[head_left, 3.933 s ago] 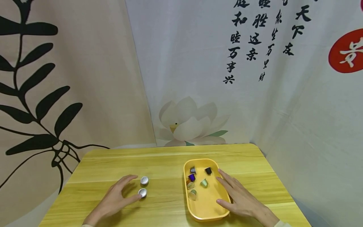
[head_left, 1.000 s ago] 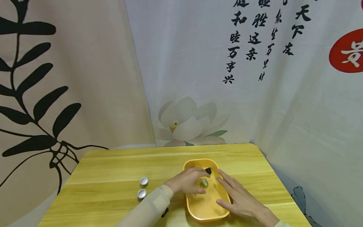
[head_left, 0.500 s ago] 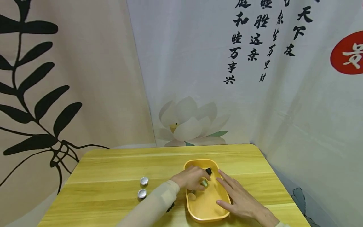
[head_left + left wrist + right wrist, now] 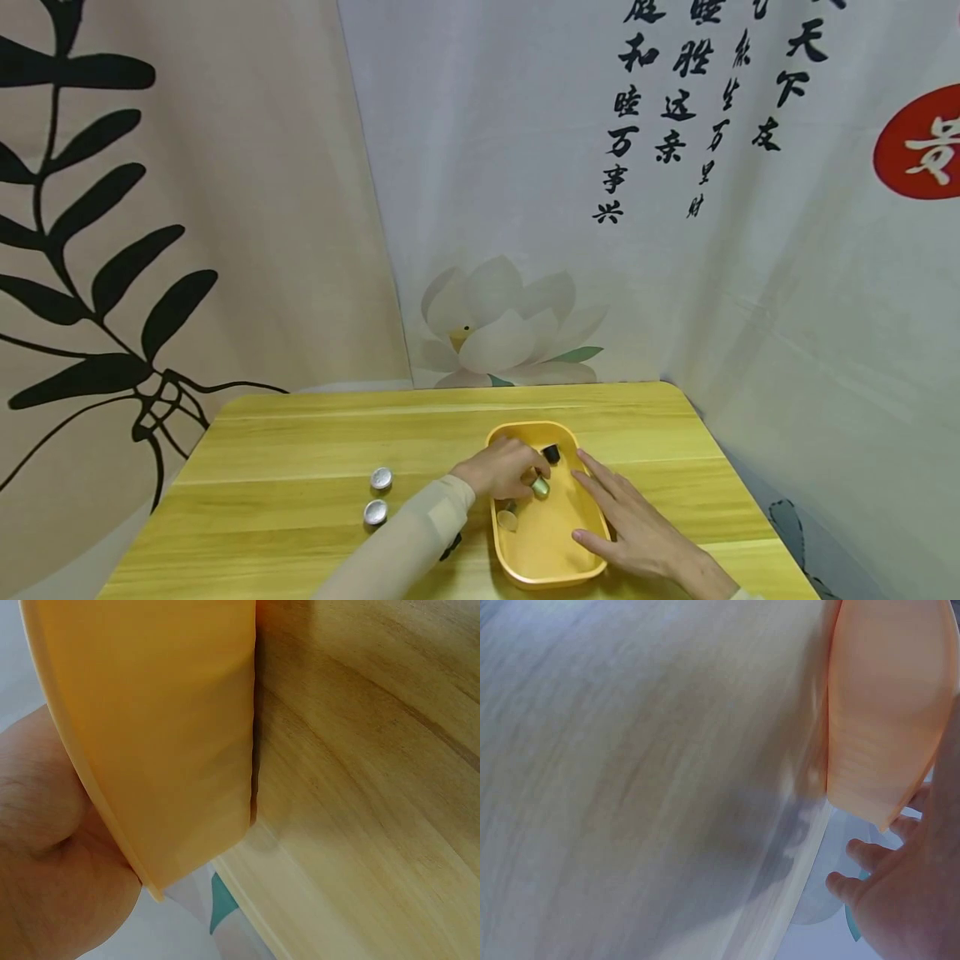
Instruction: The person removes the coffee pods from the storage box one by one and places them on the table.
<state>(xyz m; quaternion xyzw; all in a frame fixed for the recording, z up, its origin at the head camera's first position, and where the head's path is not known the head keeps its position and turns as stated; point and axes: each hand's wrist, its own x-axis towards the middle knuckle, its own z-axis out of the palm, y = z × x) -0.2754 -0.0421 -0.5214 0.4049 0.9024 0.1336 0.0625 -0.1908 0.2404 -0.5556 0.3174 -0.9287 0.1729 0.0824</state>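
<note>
In the head view my left hand (image 4: 506,468) reaches over the left wall of the yellow tray (image 4: 555,575). Its thumb and curled fingers pinch a green coffee capsule (image 4: 541,488). Just beyond them lies a black capsule (image 4: 551,454). A capsule with a pale lid (image 4: 507,521) sits by the near left wall. My left hand covers the tray's far left part. Straight fingers of my right hand (image 4: 637,525) rest along the tray's right rim. The left wrist view shows the tray's outer wall (image 4: 165,735), which hides the fingers.
Two silver-lidded capsules (image 4: 381,479) stand on the wooden table (image 4: 300,450) left of the tray, one nearer than the other. A printed curtain (image 4: 495,208) hangs behind the table's far edge.
My left hand came from the silver-lidded capsules into the tray, then its fingers closed on the green capsule, which has tilted. The right hand stays at the rim.
</note>
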